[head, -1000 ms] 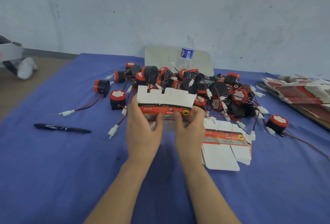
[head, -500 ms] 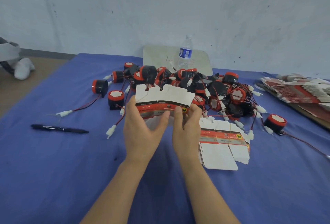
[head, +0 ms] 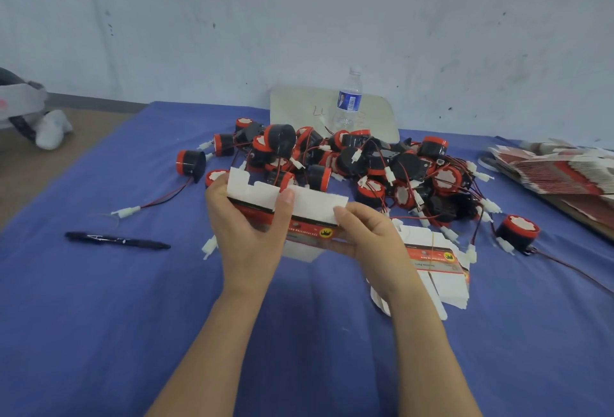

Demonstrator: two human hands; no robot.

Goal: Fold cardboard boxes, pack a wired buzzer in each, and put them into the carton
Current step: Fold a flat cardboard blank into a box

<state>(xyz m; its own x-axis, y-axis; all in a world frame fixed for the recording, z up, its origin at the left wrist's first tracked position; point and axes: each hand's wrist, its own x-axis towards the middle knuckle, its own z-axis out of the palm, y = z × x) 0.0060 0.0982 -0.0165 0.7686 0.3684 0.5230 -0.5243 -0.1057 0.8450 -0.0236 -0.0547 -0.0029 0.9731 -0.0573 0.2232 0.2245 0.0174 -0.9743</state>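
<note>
While both forearms reach forward, left hand (head: pixel 249 233) and right hand (head: pixel 372 237) fingers grip the flat box (head: pixel 299 207).

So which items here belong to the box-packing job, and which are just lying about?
Job: cardboard box gripped by left hand and right hand; buzzer pile; small stack of flat boxes; large stack at right.
Lying about: pen; water bottle; white board.
</note>
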